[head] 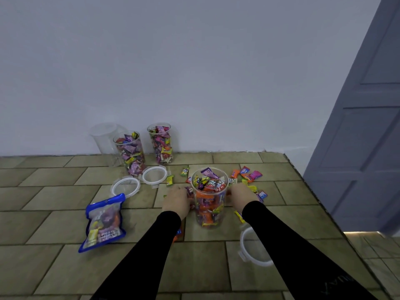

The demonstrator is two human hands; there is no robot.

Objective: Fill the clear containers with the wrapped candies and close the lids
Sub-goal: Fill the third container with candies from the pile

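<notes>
At the far left of the tiled floor we see a blue-edged candy bag lying flat, part full of wrappers. Behind it, against the white wall, stands an empty clear container, and just in front of that a candy-filled container with no lid on. Near its foot lies a white-rimmed lid. A second loose lid lies just to the right, in front of another filled, uncovered container by the wall.

Moving toward the middle, our left hand rests low beside the nearest container, which stands upright and open, heaped with wrapped candies up past its rim. The left fingers curl over a few candies next to the container's left wall; whether they actually clamp one we cannot tell. Our right hand sits at the container's right side, its fingers turned down and hidden, so their state is unclear too. Both arms wear black sleeves.

Loose candies are scattered on the floor behind and right of this container. A third lid lies under our right forearm, partly covered. At the far right stands a grey-blue door.
</notes>
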